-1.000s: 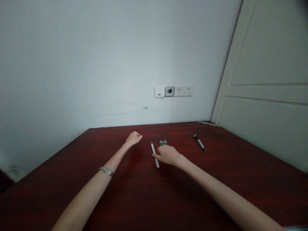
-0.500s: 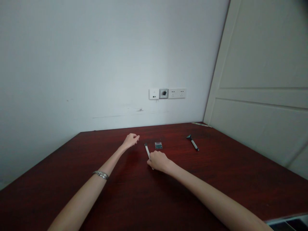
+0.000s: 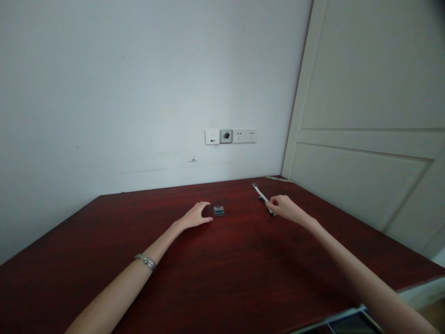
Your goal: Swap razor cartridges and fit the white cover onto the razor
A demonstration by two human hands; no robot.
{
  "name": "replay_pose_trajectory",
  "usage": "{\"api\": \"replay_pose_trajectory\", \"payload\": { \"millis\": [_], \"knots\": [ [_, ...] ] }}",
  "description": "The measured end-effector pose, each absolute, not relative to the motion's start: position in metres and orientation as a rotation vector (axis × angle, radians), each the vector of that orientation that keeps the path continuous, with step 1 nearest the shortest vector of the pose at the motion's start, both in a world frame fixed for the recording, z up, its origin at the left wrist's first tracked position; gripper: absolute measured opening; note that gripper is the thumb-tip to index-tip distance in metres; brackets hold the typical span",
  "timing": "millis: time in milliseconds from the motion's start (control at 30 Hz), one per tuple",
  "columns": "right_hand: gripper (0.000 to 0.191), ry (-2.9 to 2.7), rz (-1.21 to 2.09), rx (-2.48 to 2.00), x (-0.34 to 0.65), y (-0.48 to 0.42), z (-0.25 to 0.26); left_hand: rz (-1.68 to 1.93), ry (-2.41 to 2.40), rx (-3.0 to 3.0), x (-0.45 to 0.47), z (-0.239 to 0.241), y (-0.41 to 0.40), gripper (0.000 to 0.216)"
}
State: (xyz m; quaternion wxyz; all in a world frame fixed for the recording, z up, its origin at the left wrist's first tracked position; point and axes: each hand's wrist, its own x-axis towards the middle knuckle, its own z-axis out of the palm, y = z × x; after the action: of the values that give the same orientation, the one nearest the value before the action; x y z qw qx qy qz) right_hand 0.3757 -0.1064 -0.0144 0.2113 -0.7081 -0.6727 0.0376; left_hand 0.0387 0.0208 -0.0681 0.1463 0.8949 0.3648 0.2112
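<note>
My right hand (image 3: pixel 283 207) is closed on a white toothbrush (image 3: pixel 258 189), whose dark-bristled head points away toward the wall. Under and beside the brush, partly covered by it and my fingers, is a razor (image 3: pixel 261 198) with a dark head. My left hand (image 3: pixel 197 216) has thumb and fingers spread, with nothing between them. Just right of its fingertips, a small clear plastic case (image 3: pixel 219 211) with something dark green inside lies flat. I cannot tell whether the fingertips touch it.
A dark red wooden table (image 3: pixel 208 269) stands against a white wall with sockets (image 3: pixel 244 135). At the right is a pale panelled door (image 3: pixel 354 176). A thin flat strip (image 3: pixel 279 179) lies at the table's back right corner. Something dark with a pale frame (image 3: pixel 351 321) shows at the near edge.
My right hand has carried the toothbrush rightward, over to the razor. My left hand has opened and come close to the clear case. The view has turned slightly right.
</note>
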Motion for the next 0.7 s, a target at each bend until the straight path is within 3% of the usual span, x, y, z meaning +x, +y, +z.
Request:
{"api": "replay_pose_trajectory", "payload": {
  "millis": [233,367,700],
  "knots": [
    [0.034,-1.833,0.214,-2.163,0.457,-0.1,-0.049,0.625,1.056,2.669,0.057,-0.077,0.028,0.065],
    [0.029,-1.865,0.303,-2.194,0.462,-0.092,-0.062,0.665,1.028,2.707,0.061,-0.081,0.031,0.061],
    [0.032,-2.045,0.174,-2.299,0.463,-0.074,-0.066,0.64,1.01,2.743,0.069,-0.078,0.028,0.055]
  ]
}}
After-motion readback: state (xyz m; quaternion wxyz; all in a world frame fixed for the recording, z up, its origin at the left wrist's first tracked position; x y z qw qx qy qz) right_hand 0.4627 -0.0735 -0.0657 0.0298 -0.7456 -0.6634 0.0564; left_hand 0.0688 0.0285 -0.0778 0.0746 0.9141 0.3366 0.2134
